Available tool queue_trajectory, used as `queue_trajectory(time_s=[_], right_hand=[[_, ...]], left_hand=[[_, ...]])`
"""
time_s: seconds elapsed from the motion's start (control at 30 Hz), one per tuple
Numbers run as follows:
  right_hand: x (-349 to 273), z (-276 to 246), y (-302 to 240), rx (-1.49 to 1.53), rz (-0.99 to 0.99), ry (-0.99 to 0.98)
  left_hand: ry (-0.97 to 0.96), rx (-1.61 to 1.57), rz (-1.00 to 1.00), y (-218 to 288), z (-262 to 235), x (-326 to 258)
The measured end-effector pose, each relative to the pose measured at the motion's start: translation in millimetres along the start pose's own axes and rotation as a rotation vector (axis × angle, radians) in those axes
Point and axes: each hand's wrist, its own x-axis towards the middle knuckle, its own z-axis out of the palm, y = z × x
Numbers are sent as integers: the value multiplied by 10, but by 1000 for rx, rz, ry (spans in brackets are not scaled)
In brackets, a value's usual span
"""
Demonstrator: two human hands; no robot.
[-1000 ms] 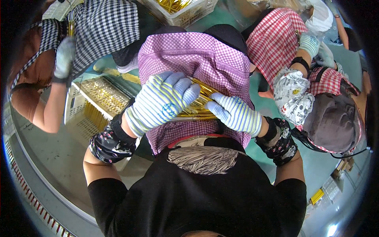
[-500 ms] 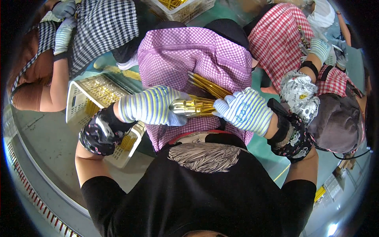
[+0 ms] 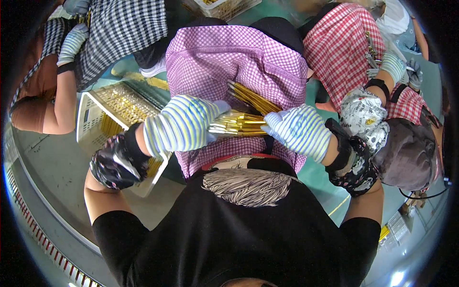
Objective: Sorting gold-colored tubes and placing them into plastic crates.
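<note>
Both my hands wear striped knit gloves. Between them, above my lap, lies a bundle of thin gold rods (image 3: 240,124) with wider, shiny ends toward the left. My left hand (image 3: 184,123) is closed around the wider-end side. At the other side, the fingers of my right hand (image 3: 302,131) are closed on the thin ends, whose tips are hidden in the glove. Another bunch of gold rods with pale tips (image 3: 256,98) rests on my pink checked apron (image 3: 205,57), just beyond the held bundle.
A white plastic basket (image 3: 86,125) of gold rods stands at my left, partly behind my forearm. Another white crate (image 3: 229,8) is at the far side. Co-workers in a black checked apron (image 3: 126,38) and a red checked apron (image 3: 334,43) sit close on either side.
My left hand has risen slightly away from me and turned. The wider rod ends, bunched tightly before, now look more spread and a little blurred. My right hand has shifted only slightly.
</note>
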Motion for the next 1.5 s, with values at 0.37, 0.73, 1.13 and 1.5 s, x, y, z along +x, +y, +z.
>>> queue_trajectory(time_s=[0.37,0.73,1.13,1.5], right_hand=[[-177,49,26,1093,307,-358],[-87,-5,-128,-86,-140,104],[1,281,128,96,85,215],[912,-597,190,-36,-172,769]], left_hand=[[381,561,304,39,21,-30],[194,-174,157,-90,24,-238],[575,376,-89,-293,-23,-237],[552,160,37,-256,-377,297]])
